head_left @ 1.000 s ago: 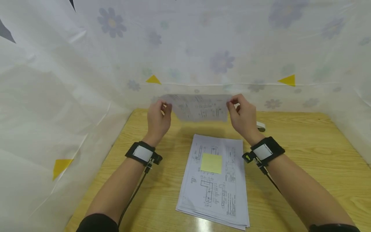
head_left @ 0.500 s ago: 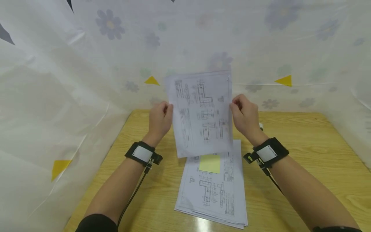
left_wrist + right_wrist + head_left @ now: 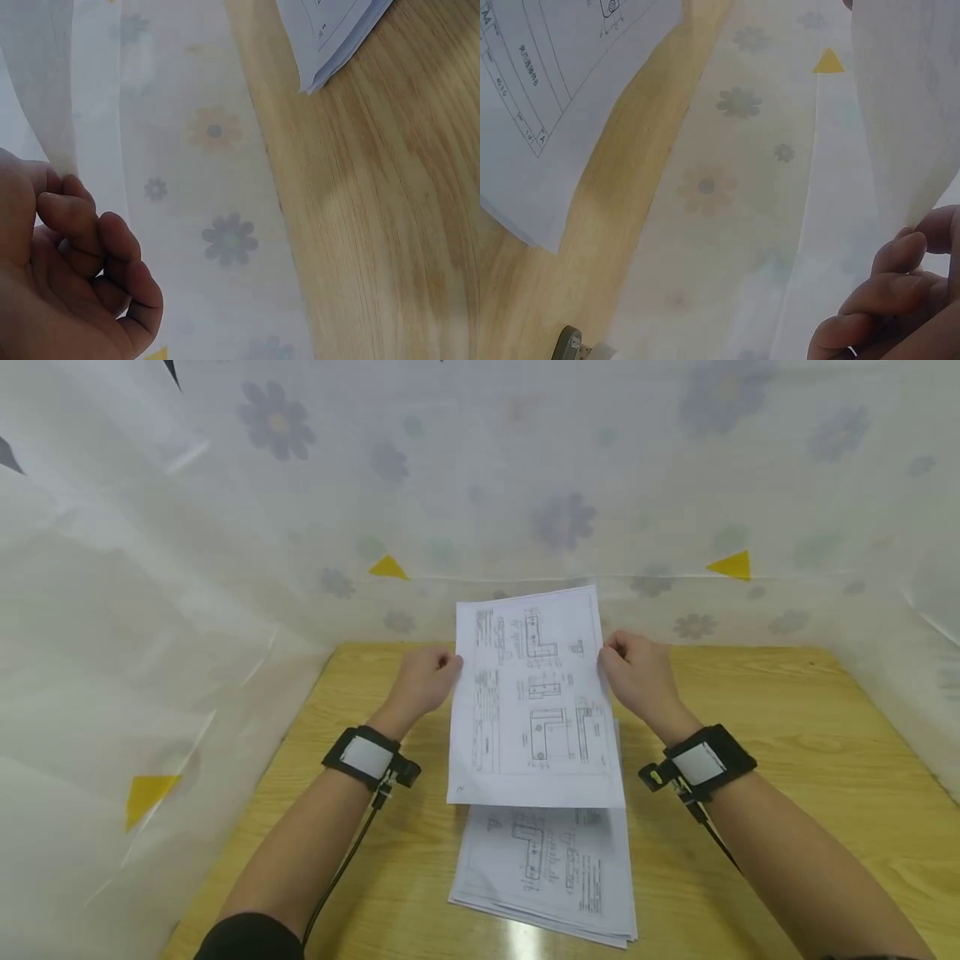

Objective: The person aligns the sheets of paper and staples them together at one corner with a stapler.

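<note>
A printed sheet of paper [image 3: 510, 735] with technical drawings is held up between both hands, its lower edge overlapping a stack of papers [image 3: 547, 902] on the table. My left hand [image 3: 426, 679] pinches the sheet's left edge, thumb toward me. At the opposite edge, my right hand [image 3: 637, 671] pinches it with curled fingers. The left wrist view shows the left hand [image 3: 82, 262] with its fingers folded in at the paper's edge. In the right wrist view, the right hand [image 3: 900, 292] grips a paper corner. The sheet hides the upper part of the stack.
The wooden table [image 3: 750, 735] extends on both sides of the stack. Behind and to the left hangs a pale flowered sheet [image 3: 480, 485] bearing yellow triangles [image 3: 727, 566]. A small grey object [image 3: 568, 343] lies at the bottom of the right wrist view.
The held sheet has swung from nearly edge-on to facing me, then come lower over the stack. It now covers the yellow sticky note. Both hands have moved slightly down, still pinching it.
</note>
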